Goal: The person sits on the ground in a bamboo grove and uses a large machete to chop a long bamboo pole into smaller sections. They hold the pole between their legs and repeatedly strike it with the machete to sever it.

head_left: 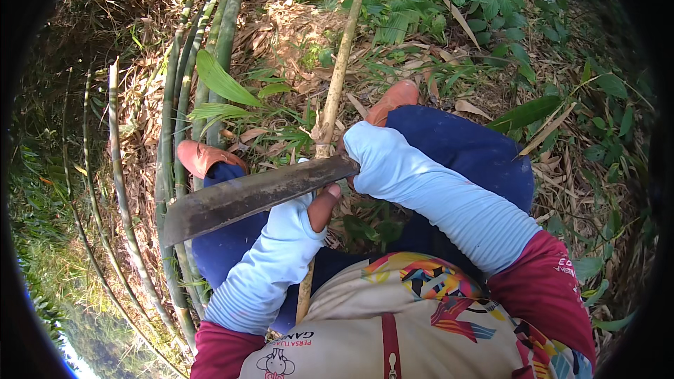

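My right hand (371, 158), in a light blue sleeve that covers most of it, is closed on the handle of a machete (256, 195). The handle itself is hidden in the grip. The broad, dark, stained blade reaches left across my lap, passing over my left hand (319, 212). That hand, in a matching light blue sleeve, wraps round a thin tan bamboo pole (342, 56); its thumb shows below the blade and its fingers are mostly hidden. The pole runs from the far ground back between my legs. A rough node (324, 130) with torn bits sits just beyond the blade.
Green bamboo stems (175, 91) rise close by my left leg, with a cut stem (121, 147) farther left. My brown shoes (210, 158) rest on ground strewn with dry leaves (281, 28). Leafy plants (484, 10) grow at the far right. Broad leaves (225, 81) stand near the left shoe.
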{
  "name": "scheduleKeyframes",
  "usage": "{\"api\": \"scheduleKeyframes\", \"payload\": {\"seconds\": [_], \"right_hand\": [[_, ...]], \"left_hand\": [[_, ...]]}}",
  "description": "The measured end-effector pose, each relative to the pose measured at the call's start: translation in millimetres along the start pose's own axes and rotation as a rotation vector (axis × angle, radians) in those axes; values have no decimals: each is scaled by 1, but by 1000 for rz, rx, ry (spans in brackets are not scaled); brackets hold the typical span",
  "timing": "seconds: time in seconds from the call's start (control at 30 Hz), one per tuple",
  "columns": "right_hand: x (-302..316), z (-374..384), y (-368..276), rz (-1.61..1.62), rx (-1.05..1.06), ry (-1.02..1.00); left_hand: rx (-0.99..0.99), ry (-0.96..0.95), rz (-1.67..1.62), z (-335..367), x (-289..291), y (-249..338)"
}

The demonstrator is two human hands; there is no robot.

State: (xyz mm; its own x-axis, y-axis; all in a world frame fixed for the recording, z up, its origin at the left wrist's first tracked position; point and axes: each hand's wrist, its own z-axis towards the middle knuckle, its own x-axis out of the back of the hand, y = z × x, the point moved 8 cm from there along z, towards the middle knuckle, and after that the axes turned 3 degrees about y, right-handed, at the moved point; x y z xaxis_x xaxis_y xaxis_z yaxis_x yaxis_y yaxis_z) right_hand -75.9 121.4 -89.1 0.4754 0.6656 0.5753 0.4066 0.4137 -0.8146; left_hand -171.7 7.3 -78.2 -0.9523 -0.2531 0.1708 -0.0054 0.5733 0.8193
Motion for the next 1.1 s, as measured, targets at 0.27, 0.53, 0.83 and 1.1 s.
{"api": "scheduleKeyframes", "payload": {"seconds": [0.27, 0.53, 0.83, 1.1], "right_hand": [[-37, 1, 26, 510, -191, -223], [-23, 2, 17, 532, -198, -276], [21, -10, -14, 43, -44, -64], [21, -17, -34, -11, 119, 12]], "left_hand": [[191, -164, -511, 18, 4, -23], [254, -272, -848, 16, -1, -29], [234, -208, -559, 3, -1, -5], [221, -90, 15, -6, 11, 2]]}}
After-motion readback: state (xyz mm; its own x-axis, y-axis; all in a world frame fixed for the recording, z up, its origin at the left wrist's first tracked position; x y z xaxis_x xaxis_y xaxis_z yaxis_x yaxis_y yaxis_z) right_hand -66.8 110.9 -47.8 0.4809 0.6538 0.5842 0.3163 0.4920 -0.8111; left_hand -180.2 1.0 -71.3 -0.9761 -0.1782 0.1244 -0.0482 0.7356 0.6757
